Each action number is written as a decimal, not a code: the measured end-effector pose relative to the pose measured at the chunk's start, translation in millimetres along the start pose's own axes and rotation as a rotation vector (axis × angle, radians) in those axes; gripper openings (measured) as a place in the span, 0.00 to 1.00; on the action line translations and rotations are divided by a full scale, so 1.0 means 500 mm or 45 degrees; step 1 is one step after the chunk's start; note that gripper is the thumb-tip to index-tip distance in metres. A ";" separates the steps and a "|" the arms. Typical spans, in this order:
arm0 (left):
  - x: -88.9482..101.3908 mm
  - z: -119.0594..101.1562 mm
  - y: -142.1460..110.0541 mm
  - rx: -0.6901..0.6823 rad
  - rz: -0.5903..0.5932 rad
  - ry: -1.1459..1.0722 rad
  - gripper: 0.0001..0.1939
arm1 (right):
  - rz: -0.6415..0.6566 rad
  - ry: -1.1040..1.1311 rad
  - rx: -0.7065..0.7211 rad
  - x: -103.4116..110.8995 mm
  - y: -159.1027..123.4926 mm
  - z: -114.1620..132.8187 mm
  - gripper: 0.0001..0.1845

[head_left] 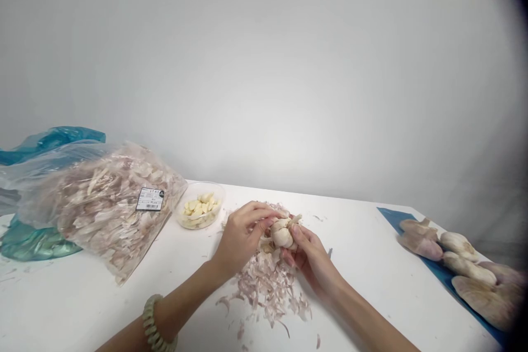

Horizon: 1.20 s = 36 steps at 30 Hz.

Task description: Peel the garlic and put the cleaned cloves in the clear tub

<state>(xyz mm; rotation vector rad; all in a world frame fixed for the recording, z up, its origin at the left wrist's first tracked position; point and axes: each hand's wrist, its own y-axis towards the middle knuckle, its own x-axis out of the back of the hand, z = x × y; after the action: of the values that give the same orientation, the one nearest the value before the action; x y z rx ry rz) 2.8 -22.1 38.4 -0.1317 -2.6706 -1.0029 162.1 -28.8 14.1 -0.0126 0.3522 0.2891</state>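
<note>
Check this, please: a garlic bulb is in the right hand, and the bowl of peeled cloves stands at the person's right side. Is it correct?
Not quite: the head view shows the bowl of peeled cloves at the person's left, not right. The garlic bulb is indeed in the right hand.

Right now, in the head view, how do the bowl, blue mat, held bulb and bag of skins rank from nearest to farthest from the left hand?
1. Held bulb: just right of the left hand, by its fingertips.
2. Bowl: to its left, a little beyond.
3. Bag of skins: farther left, past the bowl.
4. Blue mat: far right.
</note>
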 end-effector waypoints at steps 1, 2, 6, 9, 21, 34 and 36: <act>0.002 0.002 0.001 -0.027 0.007 -0.004 0.12 | -0.005 -0.003 0.001 0.000 0.000 0.000 0.23; 0.004 0.005 0.002 -0.048 0.011 -0.006 0.12 | -0.009 -0.006 0.001 0.001 0.000 0.000 0.23; 0.011 0.017 0.007 -0.125 0.050 0.017 0.13 | -0.044 -0.009 0.017 0.003 0.000 0.001 0.24; 0.014 0.020 0.008 -0.163 0.072 0.039 0.11 | -0.064 -0.010 0.034 0.004 0.000 0.002 0.24; 0.022 0.013 0.012 -0.079 0.224 0.019 0.09 | -0.047 -0.062 0.040 0.003 -0.002 0.006 0.21; 0.029 0.019 0.012 -0.106 0.252 0.084 0.11 | -0.073 0.175 -0.107 0.005 0.000 0.008 0.22; 0.030 0.021 0.012 -0.090 0.263 0.081 0.11 | -0.079 0.291 -0.127 0.005 0.001 0.013 0.20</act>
<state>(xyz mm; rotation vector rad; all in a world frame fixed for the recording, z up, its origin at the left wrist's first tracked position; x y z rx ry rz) -12.9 -10.7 38.9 -0.3753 -2.5036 -1.0167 166.6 -27.3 19.4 -0.1554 0.5633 0.2440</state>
